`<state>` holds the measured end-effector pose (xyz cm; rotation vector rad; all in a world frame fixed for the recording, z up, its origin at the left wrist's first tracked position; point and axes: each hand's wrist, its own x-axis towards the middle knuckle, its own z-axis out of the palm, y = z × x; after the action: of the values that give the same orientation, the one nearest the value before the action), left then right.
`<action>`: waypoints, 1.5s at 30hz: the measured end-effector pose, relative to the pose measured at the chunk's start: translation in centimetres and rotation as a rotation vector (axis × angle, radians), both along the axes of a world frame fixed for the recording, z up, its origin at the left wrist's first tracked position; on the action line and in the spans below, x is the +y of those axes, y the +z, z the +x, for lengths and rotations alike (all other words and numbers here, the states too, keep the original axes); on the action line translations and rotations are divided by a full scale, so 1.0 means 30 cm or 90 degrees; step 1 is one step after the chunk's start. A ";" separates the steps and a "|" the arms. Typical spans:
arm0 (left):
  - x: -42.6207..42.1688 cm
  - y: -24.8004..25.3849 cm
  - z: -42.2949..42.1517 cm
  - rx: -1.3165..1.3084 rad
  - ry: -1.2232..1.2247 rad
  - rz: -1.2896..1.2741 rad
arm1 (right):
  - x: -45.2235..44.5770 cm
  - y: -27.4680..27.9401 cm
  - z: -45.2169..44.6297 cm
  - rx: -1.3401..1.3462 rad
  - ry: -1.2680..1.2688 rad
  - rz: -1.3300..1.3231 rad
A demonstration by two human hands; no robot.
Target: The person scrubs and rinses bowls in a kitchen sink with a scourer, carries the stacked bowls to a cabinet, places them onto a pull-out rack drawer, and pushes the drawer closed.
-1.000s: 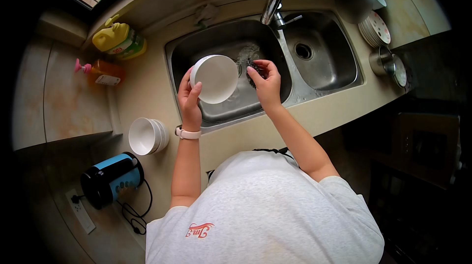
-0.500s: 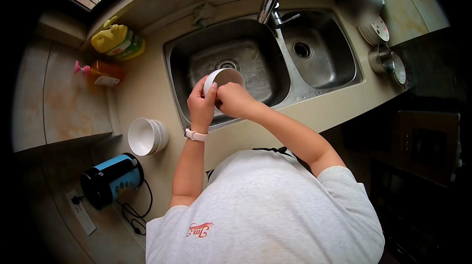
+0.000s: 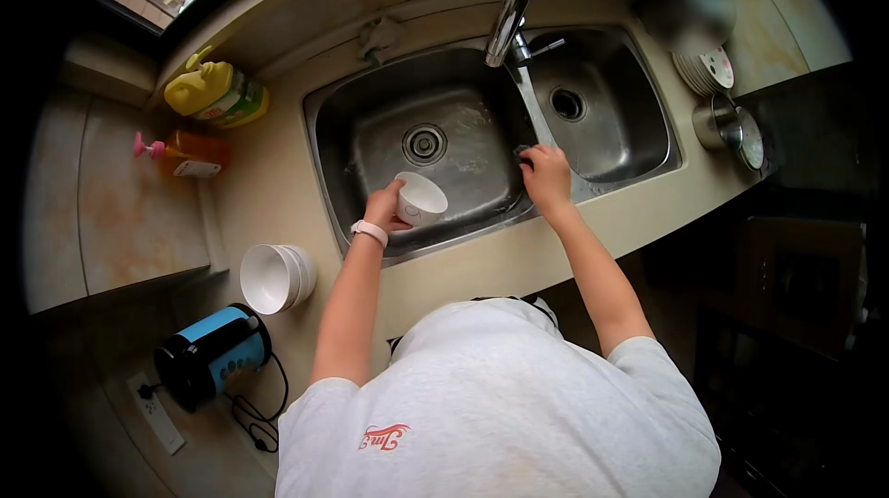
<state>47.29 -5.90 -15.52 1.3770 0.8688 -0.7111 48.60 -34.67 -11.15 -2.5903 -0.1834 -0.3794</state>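
Note:
My left hand [image 3: 384, 206], with a pale watch on its wrist, grips a white bowl [image 3: 423, 201] by its side, low over the near part of the large sink basin [image 3: 370, 127]. The bowl is tilted and carries a small dark mark on its outside. Over the divider between the two basins, my right hand [image 3: 546, 174] is closed on a small dark scouring pad [image 3: 522, 154], mostly hidden by the fingers. The two hands are well apart.
A chrome faucet [image 3: 515, 7] rises behind the divider, beside the smaller basin [image 3: 607, 127]. Left on the counter stand stacked white bowls [image 3: 275, 278], a yellow bottle [image 3: 208, 95], an orange pump bottle [image 3: 194, 155] and a blue-black appliance [image 3: 213, 354]. Plates [image 3: 708, 70] and a metal pot [image 3: 718, 123] sit right.
My right hand has left the bowl and moved right to the divider with the pad. My left hand has lowered the bowl toward me and tilted it differently.

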 end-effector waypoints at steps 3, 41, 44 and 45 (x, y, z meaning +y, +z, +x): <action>0.023 -0.182 0.028 0.130 -0.030 0.014 | -0.145 -0.058 -0.041 0.079 -0.026 0.008; -0.032 0.045 -0.014 -0.624 -0.118 0.193 | 0.383 -0.212 0.118 0.180 0.139 0.674; -0.026 0.080 -0.025 -0.671 -0.146 0.318 | 0.386 -0.131 0.106 0.177 0.165 0.638; -0.022 0.088 -0.031 -0.685 -0.155 0.372 | 0.389 -0.109 0.100 0.136 0.180 0.602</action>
<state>46.35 -6.56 -12.88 2.0777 0.0150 0.2002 51.59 -23.02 -14.41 -1.6251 -0.2225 -0.0467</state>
